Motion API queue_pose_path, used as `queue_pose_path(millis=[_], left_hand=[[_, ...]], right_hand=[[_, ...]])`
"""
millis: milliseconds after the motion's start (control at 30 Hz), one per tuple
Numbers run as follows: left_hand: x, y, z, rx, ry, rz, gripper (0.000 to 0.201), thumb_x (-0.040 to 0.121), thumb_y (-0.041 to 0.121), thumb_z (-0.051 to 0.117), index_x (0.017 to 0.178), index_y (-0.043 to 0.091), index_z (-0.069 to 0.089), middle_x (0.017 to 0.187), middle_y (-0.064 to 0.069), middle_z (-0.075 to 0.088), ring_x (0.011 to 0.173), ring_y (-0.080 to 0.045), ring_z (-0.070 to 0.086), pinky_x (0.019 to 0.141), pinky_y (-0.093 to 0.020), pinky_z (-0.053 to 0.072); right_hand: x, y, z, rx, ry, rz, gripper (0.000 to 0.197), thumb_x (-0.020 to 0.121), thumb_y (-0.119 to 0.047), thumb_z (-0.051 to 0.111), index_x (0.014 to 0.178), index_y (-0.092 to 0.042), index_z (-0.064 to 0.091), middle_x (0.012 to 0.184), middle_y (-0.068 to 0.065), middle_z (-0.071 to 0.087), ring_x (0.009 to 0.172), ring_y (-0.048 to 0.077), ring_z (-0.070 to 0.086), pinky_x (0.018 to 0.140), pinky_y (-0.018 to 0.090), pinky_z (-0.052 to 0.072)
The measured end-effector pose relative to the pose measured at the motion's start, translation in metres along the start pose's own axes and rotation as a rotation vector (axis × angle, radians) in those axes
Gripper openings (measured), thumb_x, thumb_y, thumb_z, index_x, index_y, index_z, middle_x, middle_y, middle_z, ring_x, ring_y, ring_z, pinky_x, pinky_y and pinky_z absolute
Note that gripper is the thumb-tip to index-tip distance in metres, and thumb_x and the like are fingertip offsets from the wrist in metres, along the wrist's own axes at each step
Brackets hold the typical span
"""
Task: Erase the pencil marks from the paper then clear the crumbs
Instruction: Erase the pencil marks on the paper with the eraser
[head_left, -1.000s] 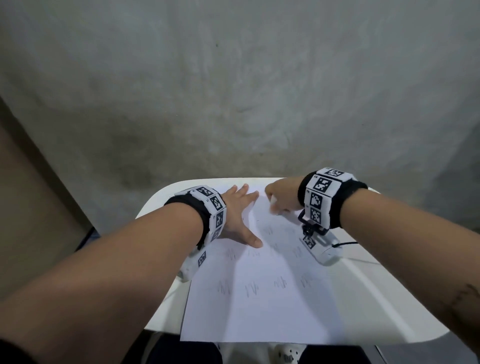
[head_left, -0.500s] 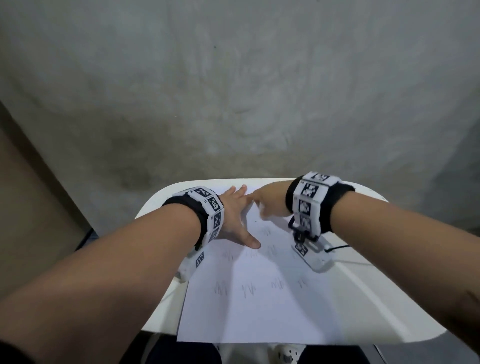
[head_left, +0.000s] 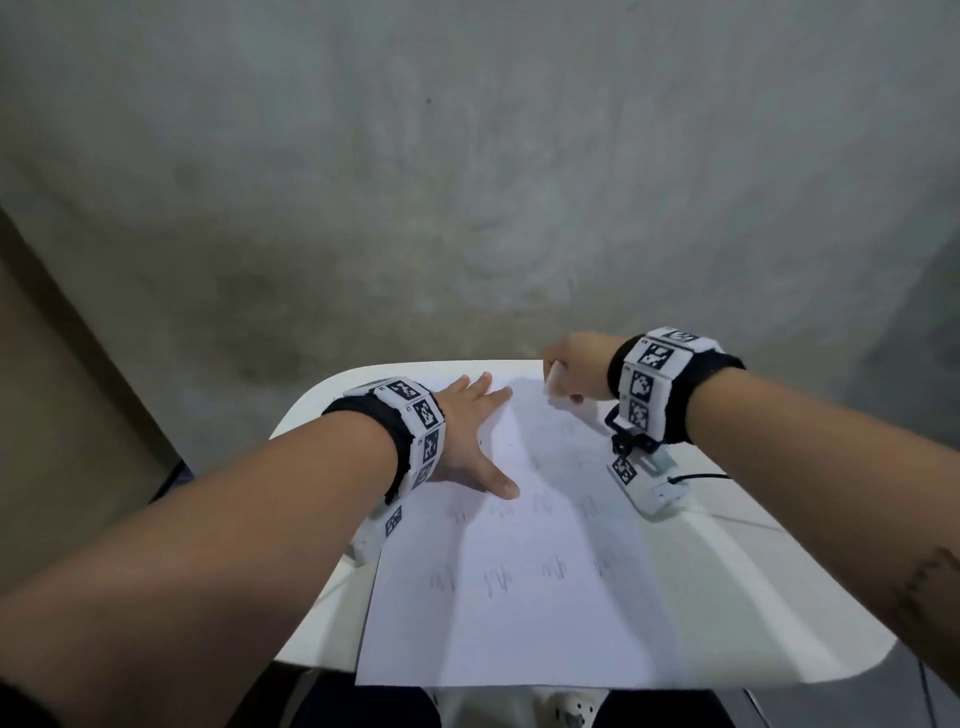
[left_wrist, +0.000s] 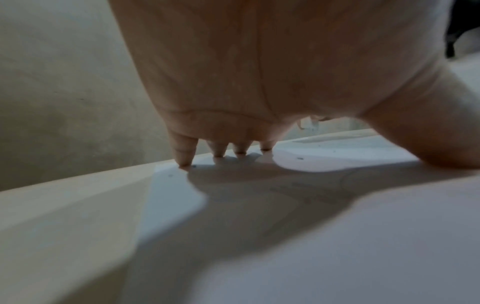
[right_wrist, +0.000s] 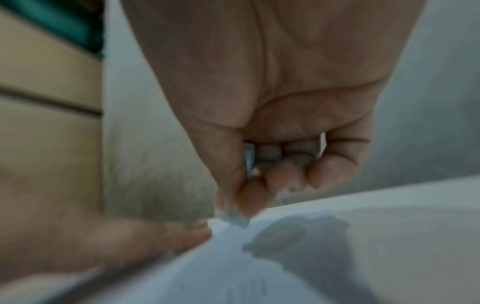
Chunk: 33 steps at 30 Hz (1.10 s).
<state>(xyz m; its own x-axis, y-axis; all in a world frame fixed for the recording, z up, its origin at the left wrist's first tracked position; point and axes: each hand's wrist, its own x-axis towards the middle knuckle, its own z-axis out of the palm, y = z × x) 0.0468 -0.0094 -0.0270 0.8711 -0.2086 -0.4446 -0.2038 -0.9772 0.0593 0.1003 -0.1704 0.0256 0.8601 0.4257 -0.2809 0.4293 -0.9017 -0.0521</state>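
A white sheet of paper (head_left: 519, 613) with rows of grey pencil squiggles (head_left: 496, 578) lies on a small white table (head_left: 753, 587). My left hand (head_left: 467, 441) lies flat on the sheet's upper left part, fingers spread and straight (left_wrist: 184, 152). My right hand (head_left: 571, 371) hovers at the paper's far right corner and pinches a small white eraser (head_left: 555, 379) between thumb and curled fingers; in the right wrist view the eraser (right_wrist: 232, 219) tip meets the paper (right_wrist: 233, 267). Small dark crumbs (left_wrist: 300, 158) dot the sheet near my left fingers.
A grey concrete wall (head_left: 467, 182) stands just behind the table's far edge. A brown surface (head_left: 52, 389) lies to the left. A thin black cable (head_left: 701, 475) runs from my right wrist camera across the table.
My right hand has swung with the eraser from close by my left fingers out to the right, to the sheet's far right corner. My left hand stays pressed in place.
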Motion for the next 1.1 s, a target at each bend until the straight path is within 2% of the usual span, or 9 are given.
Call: queue_pose_path(millis=[200,333,400,533,667,733,833,967,1100], left_hand=[[-0.001,0.011,-0.019,0.007,0.043,0.02,0.129,0.064,0.077,0.069,0.157,0.017,0.001,0.163,-0.001,-0.014,0.149,-0.019,-0.014,0.119,-0.049,0.001],[0.006,0.028,-0.027,-0.037,0.014,0.038,0.132,0.065,0.076,0.07,0.156,0.018,-0.006,0.163,0.001,-0.013,0.15,-0.021,-0.011,0.12,-0.048,0.003],[0.011,0.032,-0.021,0.033,-0.007,0.011,0.132,0.066,0.079,0.066,0.156,0.019,-0.009,0.164,0.001,-0.012,0.15,-0.022,-0.008,0.121,-0.049,0.008],[0.012,0.031,-0.012,0.05,-0.001,0.018,0.129,0.069,0.077,0.064,0.154,0.021,-0.016,0.163,0.002,-0.016,0.15,-0.023,-0.012,0.118,-0.049,0.005],[0.012,0.03,-0.012,-0.01,0.004,0.028,0.124,0.067,0.073,0.069,0.156,0.027,-0.005,0.163,0.004,-0.015,0.15,-0.021,-0.013,0.118,-0.049,0.006],[0.012,0.03,-0.012,-0.031,-0.001,0.03,0.122,0.067,0.073,0.07,0.156,0.03,0.0,0.163,0.004,-0.016,0.149,-0.021,-0.014,0.118,-0.048,0.005],[0.011,0.029,-0.011,0.002,-0.008,0.036,0.128,0.069,0.074,0.067,0.155,0.024,-0.013,0.162,0.003,-0.018,0.149,-0.022,-0.014,0.118,-0.05,0.004],[0.011,0.028,-0.01,-0.035,0.007,0.038,0.124,0.067,0.073,0.07,0.155,0.031,-0.007,0.162,0.005,-0.017,0.149,-0.021,-0.014,0.118,-0.049,0.003],[0.008,0.029,-0.011,-0.011,-0.002,0.035,0.124,0.07,0.072,0.068,0.155,0.027,-0.011,0.162,0.004,-0.019,0.149,-0.021,-0.015,0.118,-0.049,0.003]], right_hand=[[-0.003,0.014,-0.001,0.223,-0.064,0.012,0.007,0.089,-0.016,0.058,0.093,-0.016,0.064,0.066,-0.006,0.061,0.057,0.011,0.053,0.067,0.026,0.047],[-0.004,-0.002,-0.002,-0.14,-0.048,-0.005,0.028,0.091,-0.01,0.054,0.117,-0.012,0.062,0.096,0.003,0.065,0.079,0.017,0.05,0.07,0.023,0.037],[-0.002,-0.008,0.001,-0.254,-0.068,-0.002,0.029,0.092,-0.01,0.049,0.117,-0.006,0.064,0.097,0.008,0.063,0.08,0.021,0.049,0.068,0.023,0.037],[0.0,-0.007,0.008,-0.248,-0.096,0.001,0.03,0.092,-0.009,0.051,0.121,-0.003,0.054,0.102,0.011,0.062,0.084,0.025,0.054,0.069,0.028,0.04],[-0.007,-0.017,0.016,-0.262,-0.133,-0.116,0.043,0.096,-0.012,0.049,0.137,-0.01,0.04,0.126,0.011,0.059,0.112,0.028,0.058,0.085,0.031,0.043],[-0.009,-0.016,0.017,-0.259,-0.182,-0.152,0.038,0.095,-0.01,0.047,0.133,-0.014,0.042,0.119,0.011,0.062,0.104,0.027,0.058,0.082,0.031,0.044],[-0.003,0.0,0.011,-0.182,-0.152,-0.065,0.017,0.089,-0.007,0.049,0.099,-0.02,0.045,0.082,0.0,0.057,0.084,0.024,0.053,0.062,0.028,0.039],[-0.008,-0.01,0.016,-0.228,-0.158,-0.156,0.029,0.094,-0.009,0.046,0.12,-0.018,0.046,0.098,0.004,0.058,0.088,0.024,0.053,0.074,0.03,0.04],[-0.008,0.002,0.015,-0.131,-0.149,-0.103,0.018,0.089,-0.01,0.052,0.095,-0.023,0.042,0.079,-0.004,0.053,0.083,0.023,0.051,0.056,0.025,0.036]])
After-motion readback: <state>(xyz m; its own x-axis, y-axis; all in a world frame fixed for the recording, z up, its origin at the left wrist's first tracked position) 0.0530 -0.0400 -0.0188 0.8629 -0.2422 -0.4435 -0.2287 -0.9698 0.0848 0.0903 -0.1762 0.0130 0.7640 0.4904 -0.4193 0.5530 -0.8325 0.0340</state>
